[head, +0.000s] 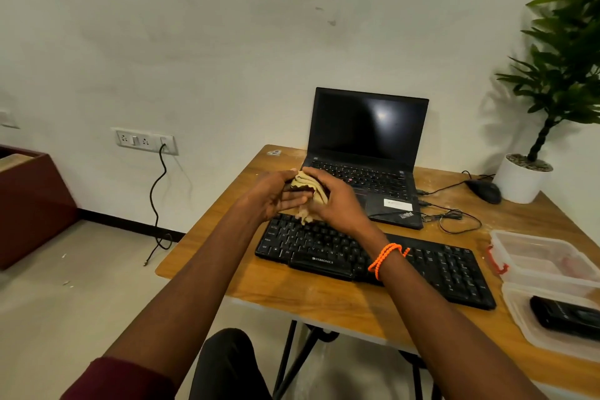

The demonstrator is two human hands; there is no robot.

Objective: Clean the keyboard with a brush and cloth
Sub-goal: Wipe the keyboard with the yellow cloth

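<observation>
Bunching a tan cloth (308,191), left hand (276,193) and right hand (337,201), fingers closed around it, partly hiding keyboard (435,266).

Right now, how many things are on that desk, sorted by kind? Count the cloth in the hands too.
Laptop: 1
Keyboard: 1
Mouse: 1
Potted plant: 1
Clear plastic containers: 2, far and near
Black device inside the near container: 1
Cloth, bunched between left hand and right hand: 1
Total: 8

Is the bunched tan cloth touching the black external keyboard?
Cannot tell. In the head view the tan cloth, held in both hands, overlaps the black keyboard's far edge; no gap or contact shows.
</observation>
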